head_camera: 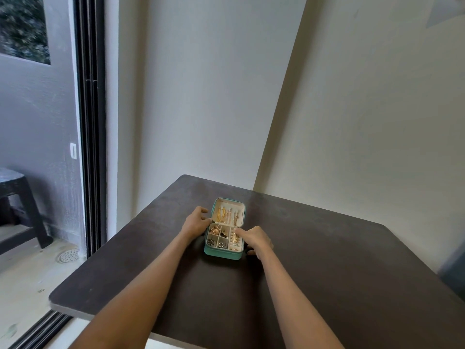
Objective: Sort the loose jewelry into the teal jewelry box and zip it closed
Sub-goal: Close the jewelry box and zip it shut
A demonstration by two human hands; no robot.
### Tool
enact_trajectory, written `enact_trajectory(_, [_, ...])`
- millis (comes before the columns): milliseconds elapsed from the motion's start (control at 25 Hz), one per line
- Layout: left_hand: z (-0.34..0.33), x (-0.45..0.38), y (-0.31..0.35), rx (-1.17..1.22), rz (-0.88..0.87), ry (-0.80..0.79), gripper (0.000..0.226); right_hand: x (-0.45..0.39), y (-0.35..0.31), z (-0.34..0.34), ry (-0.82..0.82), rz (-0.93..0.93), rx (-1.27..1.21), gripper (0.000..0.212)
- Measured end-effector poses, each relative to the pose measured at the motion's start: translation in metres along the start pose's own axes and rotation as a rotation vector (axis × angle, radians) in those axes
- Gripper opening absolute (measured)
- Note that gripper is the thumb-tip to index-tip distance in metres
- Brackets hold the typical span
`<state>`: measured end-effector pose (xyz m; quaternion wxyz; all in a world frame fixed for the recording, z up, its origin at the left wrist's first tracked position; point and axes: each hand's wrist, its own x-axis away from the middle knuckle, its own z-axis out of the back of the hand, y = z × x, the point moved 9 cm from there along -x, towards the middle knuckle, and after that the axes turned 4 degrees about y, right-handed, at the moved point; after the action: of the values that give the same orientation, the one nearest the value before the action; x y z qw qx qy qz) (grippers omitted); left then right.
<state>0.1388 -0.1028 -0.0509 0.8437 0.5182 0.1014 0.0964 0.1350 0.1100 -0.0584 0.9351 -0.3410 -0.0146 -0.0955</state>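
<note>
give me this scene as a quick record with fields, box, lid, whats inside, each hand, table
box: teal jewelry box, open, on the table
lid: raised at the far side, chains hanging inside it
contents: gold and silver pieces in cream compartments
left hand: at the box's left side by the hinge, fingers curled
right hand: fingertips in the right compartment
loose jewelry on table: none visible
zip: not closed

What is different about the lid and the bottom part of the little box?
The lid stands tilted up; the bottom tray lies flat on the table. The lid holds hanging gold chains; the tray has small compartments of pieces. Both are teal outside, cream inside.
</note>
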Motion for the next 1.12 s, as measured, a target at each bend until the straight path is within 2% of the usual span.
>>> enact_trajectory(80, [0.002,-0.004,-0.005,0.042,0.026,0.026,0.037,-0.001,0.000,0.001,0.006,0.005,-0.059,0.046])
enact_trajectory(200, [0.002,-0.010,-0.009,0.065,0.077,0.023,0.038,-0.002,0.006,0.002,0.004,-0.036,-0.385,0.042])
enact_trajectory(240, [0.001,-0.012,-0.010,0.080,0.092,0.018,0.039,-0.002,0.007,0.004,0.017,-0.033,-0.425,0.042])
enact_trajectory(440, [-0.004,-0.017,-0.018,0.075,0.104,0.010,0.042,-0.007,0.004,0.001,0.073,0.091,-0.206,0.036])
enact_trajectory(680, [-0.023,-0.007,0.011,0.034,0.045,-0.022,0.035,-0.018,0.022,0.024,0.111,0.098,-0.302,0.035])
enact_trajectory(920, [-0.089,-0.006,0.048,-0.009,-0.051,-0.108,0.034,-0.040,0.076,0.070,0.183,0.039,-0.408,0.035])
enact_trajectory(1120, [-0.129,-0.018,0.070,0.029,-0.114,-0.120,0.027,-0.059,0.099,0.094,0.186,0.062,-0.488,0.026])
